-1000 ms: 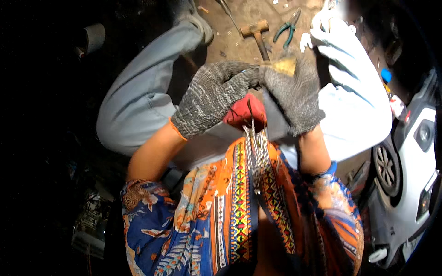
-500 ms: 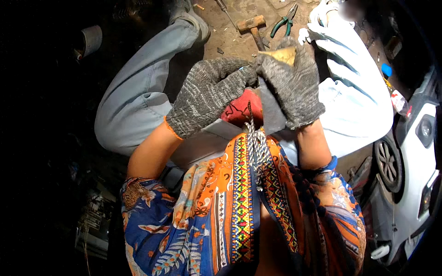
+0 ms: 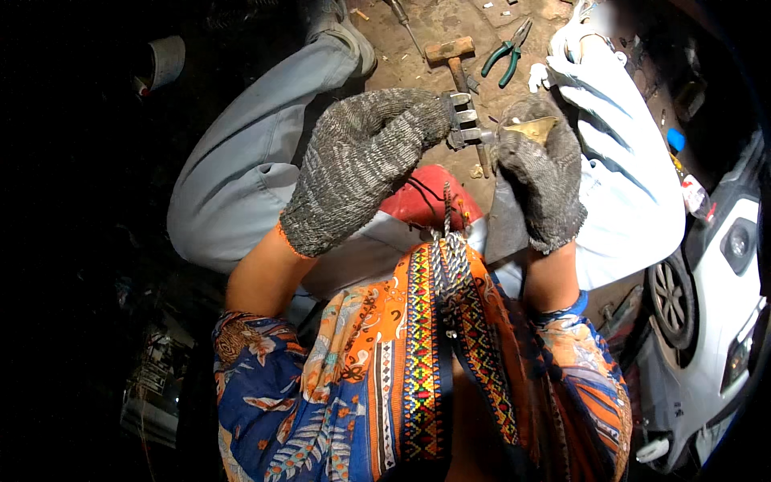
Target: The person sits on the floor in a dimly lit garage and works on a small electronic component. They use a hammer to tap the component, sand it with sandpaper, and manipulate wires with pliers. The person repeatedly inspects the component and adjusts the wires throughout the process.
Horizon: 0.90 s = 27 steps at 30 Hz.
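Note:
My left hand [image 3: 353,157], in a grey knitted glove, grips a small dark metal part with several pale prongs [image 3: 463,120], held out over the ground between my legs. My right hand [image 3: 546,173], gloved alike, is closed on a folded sheet [image 3: 532,128] whose tan face shows among the fingers. A grey flap [image 3: 507,213] hangs below that hand, maybe from the same sheet; I cannot tell. The hands are apart, with the prongs pointing toward the right hand. Below them sits a red piece with dark lines [image 3: 434,197], partly hidden by my left glove and shirt cord.
Ahead on the ground lie a mallet [image 3: 450,51], green-handled pliers [image 3: 507,55] and a screwdriver [image 3: 407,26]. My legs in pale trousers frame both sides. To the right stand a white vehicle [image 3: 731,265] and a blue object [image 3: 675,140]. The left side is dark.
My hands have drawn apart, the right one moving right with the sheet. The pronged metal part, hidden before, now shows in my left hand. More of the red piece is visible.

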Motion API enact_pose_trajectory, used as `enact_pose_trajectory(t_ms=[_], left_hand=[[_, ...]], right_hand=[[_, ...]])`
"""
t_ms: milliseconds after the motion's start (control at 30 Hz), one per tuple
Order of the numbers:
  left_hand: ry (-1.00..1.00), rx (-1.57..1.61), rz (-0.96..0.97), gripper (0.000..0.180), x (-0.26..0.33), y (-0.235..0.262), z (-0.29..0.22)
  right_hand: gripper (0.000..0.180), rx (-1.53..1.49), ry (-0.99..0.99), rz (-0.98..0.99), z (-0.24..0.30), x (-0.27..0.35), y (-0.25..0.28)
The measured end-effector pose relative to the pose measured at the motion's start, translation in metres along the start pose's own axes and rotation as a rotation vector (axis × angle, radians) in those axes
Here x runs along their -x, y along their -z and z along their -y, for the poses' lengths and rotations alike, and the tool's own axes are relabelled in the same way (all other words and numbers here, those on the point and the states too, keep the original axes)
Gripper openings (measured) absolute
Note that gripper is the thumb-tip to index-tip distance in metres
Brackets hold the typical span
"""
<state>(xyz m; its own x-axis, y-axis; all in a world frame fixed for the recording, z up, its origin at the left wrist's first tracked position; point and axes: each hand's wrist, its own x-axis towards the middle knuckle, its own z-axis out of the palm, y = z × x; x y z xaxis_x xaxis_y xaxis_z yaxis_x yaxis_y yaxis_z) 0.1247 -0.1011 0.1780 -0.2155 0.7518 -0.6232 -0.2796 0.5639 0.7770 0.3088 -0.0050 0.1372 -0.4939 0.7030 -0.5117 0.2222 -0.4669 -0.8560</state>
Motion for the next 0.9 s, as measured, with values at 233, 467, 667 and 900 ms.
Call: enact_pose_trajectory(t_ms=[233,467,667,900], left_hand=[[-0.132,-0.231,0.020,0.024,0.001,-0.003,0.003],[-0.168,-0.257,0.040,0.023,0.002,-0.004,0.002],[-0.093,-0.109,-0.027,0.022,0.002,-0.008,-0.001],[-0.056,-0.052,-0.014,0.024,0.002,-0.009,0.001]], right_hand=[[0.049,0.052,0.164,0.025,0.014,0.008,-0.013],[0.045,-0.026,0.071,0.016,0.009,0.010,-0.014],[0.038,-0.190,-0.093,0.100,0.025,0.009,-0.015],[0.034,-0.076,-0.019,0.038,0.024,0.011,-0.017]])
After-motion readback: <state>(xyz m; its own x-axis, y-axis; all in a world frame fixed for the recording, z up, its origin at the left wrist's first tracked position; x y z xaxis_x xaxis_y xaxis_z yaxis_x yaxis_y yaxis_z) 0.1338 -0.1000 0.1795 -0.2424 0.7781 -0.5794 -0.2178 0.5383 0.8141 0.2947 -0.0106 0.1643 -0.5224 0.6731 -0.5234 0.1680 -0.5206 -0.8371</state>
